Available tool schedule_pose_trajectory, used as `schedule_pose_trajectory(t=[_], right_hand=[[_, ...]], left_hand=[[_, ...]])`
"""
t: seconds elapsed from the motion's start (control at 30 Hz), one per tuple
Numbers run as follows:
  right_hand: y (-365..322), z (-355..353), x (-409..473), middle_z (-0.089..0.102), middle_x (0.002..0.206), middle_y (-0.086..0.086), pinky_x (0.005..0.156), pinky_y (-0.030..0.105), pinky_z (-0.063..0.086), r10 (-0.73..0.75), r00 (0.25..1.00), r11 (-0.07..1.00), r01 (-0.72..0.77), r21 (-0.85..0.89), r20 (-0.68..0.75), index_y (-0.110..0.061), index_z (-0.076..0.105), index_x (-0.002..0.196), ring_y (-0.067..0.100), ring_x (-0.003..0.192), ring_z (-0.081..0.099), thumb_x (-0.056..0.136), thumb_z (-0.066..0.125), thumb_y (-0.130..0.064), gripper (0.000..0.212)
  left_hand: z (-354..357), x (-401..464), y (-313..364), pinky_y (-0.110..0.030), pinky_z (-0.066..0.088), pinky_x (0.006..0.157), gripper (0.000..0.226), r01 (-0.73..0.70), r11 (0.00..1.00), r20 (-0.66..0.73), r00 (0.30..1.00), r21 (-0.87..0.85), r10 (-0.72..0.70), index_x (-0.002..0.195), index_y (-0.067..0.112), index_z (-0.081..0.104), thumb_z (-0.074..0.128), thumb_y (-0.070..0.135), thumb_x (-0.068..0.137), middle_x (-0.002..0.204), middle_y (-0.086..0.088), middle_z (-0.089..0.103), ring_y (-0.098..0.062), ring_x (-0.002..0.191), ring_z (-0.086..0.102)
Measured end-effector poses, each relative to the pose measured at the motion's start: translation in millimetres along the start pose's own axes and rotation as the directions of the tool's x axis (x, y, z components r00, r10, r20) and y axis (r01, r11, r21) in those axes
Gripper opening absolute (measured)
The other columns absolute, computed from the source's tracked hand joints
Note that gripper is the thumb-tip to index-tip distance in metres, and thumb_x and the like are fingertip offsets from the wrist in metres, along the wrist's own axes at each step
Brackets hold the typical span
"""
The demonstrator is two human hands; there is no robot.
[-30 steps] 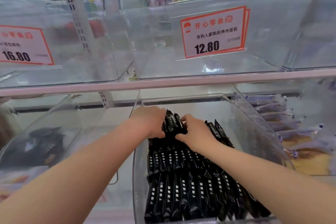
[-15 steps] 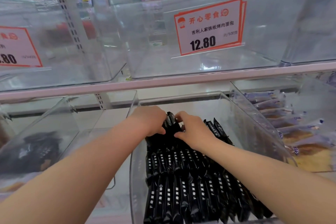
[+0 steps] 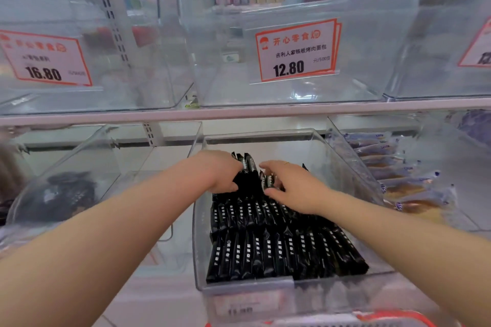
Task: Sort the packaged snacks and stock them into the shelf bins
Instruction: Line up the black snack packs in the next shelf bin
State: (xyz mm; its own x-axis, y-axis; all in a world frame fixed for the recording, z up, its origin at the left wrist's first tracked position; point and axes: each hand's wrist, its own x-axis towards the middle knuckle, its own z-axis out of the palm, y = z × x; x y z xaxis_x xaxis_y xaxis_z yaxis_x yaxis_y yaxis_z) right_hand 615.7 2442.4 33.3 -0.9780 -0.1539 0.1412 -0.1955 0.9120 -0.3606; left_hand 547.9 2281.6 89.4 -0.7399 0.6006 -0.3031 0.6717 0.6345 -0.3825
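Note:
Slim black snack packets [image 3: 276,252] with white lettering lie in neat rows in the clear middle bin [image 3: 199,233] on the lower shelf. At the back of that bin my left hand [image 3: 220,171] grips a small upright bunch of black packets [image 3: 248,164]. My right hand [image 3: 292,186] lies just to the right of the bunch, fingers spread over the back-row packets and touching them. The tips of both hands are partly hidden among the packets.
The shelf rail [image 3: 239,111] runs just above my hands. Clear bins above carry price tags 12.80 [image 3: 296,49] and 16.80 [image 3: 45,58]. A left bin holds dark packets [image 3: 66,194]. A right bin holds blue-wrapped cakes [image 3: 398,175]. A red basket rim [image 3: 385,318] shows below.
My right hand has let go of the bunch and spread flatter over the back-row packets. The left hand stays on the bunch. The view has shifted slightly.

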Motion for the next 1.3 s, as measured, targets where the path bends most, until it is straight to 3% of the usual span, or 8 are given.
schedule_pose_trajectory(t=[0.17,0.27,0.4,0.67,0.9,1.07,1.17,1.3], right_hand=[[-26.9,-40.0,-74.9,0.053,0.074,-0.018,0.063,0.015,0.036,-0.163,0.97,0.983,0.175,0.052,-0.182,-0.02,0.065,0.092,-0.002,0.066,0.048,0.091,0.056,-0.028,0.012],[-33.5,-49.1,-132.8,0.054,0.065,-0.019,0.057,0.008,0.036,-0.124,0.954,0.966,0.178,0.186,-0.272,-0.017,0.065,0.085,0.002,0.063,0.052,0.088,0.061,-0.019,0.006],[-18.6,-25.9,-202.1,0.054,0.058,-0.015,0.055,0.013,0.036,-0.025,0.979,0.961,0.079,0.266,-0.202,-0.015,0.065,0.078,0.003,0.055,0.051,0.087,0.063,-0.012,0.01],[59.8,53.7,-284.8,0.049,0.063,-0.012,0.063,0.027,0.034,0.249,0.947,0.933,-0.291,0.212,0.204,-0.018,0.058,0.079,0.014,0.065,0.048,0.093,0.054,-0.016,0.014],[132.6,140.5,-343.7,0.06,0.085,0.0,0.067,0.03,0.035,0.463,0.766,0.849,-0.528,0.026,0.446,-0.01,0.058,0.088,0.018,0.079,0.053,0.097,0.046,-0.02,0.018],[163.2,204.7,-341.9,0.057,0.12,0.014,0.083,0.037,0.049,0.596,0.684,0.777,-0.623,-0.088,0.422,-0.007,0.049,0.129,0.027,0.097,0.057,0.097,0.044,-0.022,0.036],[175.8,238.6,-326.0,0.039,0.137,0.014,0.101,0.04,0.038,0.64,0.69,0.763,-0.622,-0.176,0.338,-0.007,0.037,0.134,0.032,0.126,0.038,0.097,0.044,-0.021,0.041],[188.7,272.8,-313.5,0.04,0.137,0.018,0.096,0.04,0.04,0.69,0.656,0.723,-0.603,-0.337,0.306,-0.002,0.033,0.134,0.032,0.129,0.036,0.096,0.038,-0.011,0.039]], left_hand=[[-15.3,-60.5,31.5,-0.047,0.044,0.093,0.033,-0.136,0.99,-0.237,0.961,0.034,0.14,0.124,0.019,0.049,0.038,0.034,0.096,0.118,-0.004,0.056,-0.025,0.11,0.054],[-19.5,-97.5,72.3,-0.034,0.042,0.069,0.027,-0.261,0.965,-0.376,0.891,0.036,0.255,0.11,0.016,0.052,0.034,0.031,0.097,0.104,-0.002,0.057,-0.023,0.099,0.057],[-12.6,-134.1,135.0,-0.032,0.039,0.062,0.027,-0.411,0.911,-0.346,0.851,0.032,0.396,0.106,0.015,0.055,0.035,0.031,0.096,0.103,-0.005,0.061,-0.027,0.095,0.059],[64.1,-115.1,244.5,-0.033,0.043,0.077,0.029,-0.452,0.849,0.002,0.882,-0.275,0.47,0.112,0.01,0.06,0.043,0.027,0.095,0.11,-0.015,0.063,-0.031,0.101,0.057],[180.6,-66.7,316.1,-0.038,0.044,0.081,0.028,-0.296,0.815,0.264,0.844,-0.498,0.467,0.107,0.005,0.059,0.04,0.023,0.097,0.104,-0.014,0.061,-0.026,0.09,0.053],[253.9,-46.1,348.9,-0.044,0.046,0.09,0.03,-0.201,0.849,0.379,0.827,-0.489,0.414,0.112,0.008,0.056,0.033,0.022,0.098,0.116,-0.013,0.055,-0.03,0.103,0.052],[281.7,-39.9,364.1,-0.041,0.047,0.085,0.031,-0.163,0.877,0.415,0.832,-0.452,0.368,0.121,0.011,0.051,0.033,0.021,0.098,0.121,-0.013,0.052,-0.03,0.109,0.051],[307.0,-32.3,380.7,-0.041,0.045,0.089,0.035,-0.087,0.883,0.44,0.842,-0.461,0.313,0.131,0.013,0.043,0.034,0.019,0.097,0.131,-0.009,0.045,-0.028,0.118,0.044]])
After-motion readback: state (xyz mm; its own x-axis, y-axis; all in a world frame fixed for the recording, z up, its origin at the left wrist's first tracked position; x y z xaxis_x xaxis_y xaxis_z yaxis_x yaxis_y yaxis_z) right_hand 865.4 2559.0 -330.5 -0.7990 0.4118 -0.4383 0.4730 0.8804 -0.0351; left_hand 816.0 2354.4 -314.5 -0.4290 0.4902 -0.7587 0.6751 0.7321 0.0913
